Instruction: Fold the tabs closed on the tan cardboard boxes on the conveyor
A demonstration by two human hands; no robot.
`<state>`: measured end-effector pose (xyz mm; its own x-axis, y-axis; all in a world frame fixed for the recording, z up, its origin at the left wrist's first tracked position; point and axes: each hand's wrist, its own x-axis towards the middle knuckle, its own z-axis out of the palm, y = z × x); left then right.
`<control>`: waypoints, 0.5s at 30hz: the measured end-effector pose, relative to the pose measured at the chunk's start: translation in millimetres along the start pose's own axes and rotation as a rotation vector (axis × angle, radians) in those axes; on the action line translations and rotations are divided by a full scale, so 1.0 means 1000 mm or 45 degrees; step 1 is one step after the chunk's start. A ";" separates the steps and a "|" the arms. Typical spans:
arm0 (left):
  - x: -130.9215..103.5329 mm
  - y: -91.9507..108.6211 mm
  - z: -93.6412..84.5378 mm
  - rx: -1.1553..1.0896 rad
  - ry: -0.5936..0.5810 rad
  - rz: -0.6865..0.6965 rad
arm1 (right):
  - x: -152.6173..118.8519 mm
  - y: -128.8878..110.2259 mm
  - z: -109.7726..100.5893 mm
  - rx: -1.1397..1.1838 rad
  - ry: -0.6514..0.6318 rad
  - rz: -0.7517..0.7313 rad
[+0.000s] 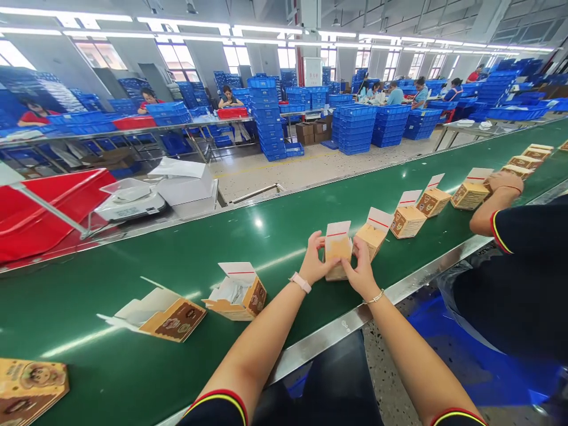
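A factory packing floor — long green conveyor belt (pixel 293 207), small cardboard boxes (pixel 407 222) along it, stacked blue crates (pixel 266 118) beyond.

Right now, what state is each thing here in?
Left hand: on held carton
Right hand: on held carton
Held carton: lid flap up
Carton holding a packet: open
Carton left of that one: open, flaps spread
Conveyor belt: moving or still, can't tell
Digital scale: can't tell if on
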<state>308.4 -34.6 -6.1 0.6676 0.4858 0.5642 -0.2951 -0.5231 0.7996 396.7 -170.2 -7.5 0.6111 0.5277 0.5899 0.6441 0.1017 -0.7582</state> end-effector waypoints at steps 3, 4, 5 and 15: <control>-0.024 0.007 -0.002 0.071 -0.049 0.123 | -0.008 -0.005 -0.005 0.028 -0.130 -0.124; -0.027 0.010 -0.003 0.114 -0.083 0.131 | -0.008 -0.005 -0.006 0.037 -0.141 -0.134; -0.027 0.014 -0.002 0.152 -0.122 0.118 | -0.008 -0.006 -0.008 0.044 -0.130 -0.126; 0.012 0.035 0.045 -0.317 0.141 -0.432 | 0.019 0.005 -0.002 0.122 0.437 0.571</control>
<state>336.6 -78.5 19.1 0.6816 0.6805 0.2690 -0.2366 -0.1429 0.9610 412.1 -161.4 0.5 0.9398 0.2343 0.2488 0.2523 0.0151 -0.9675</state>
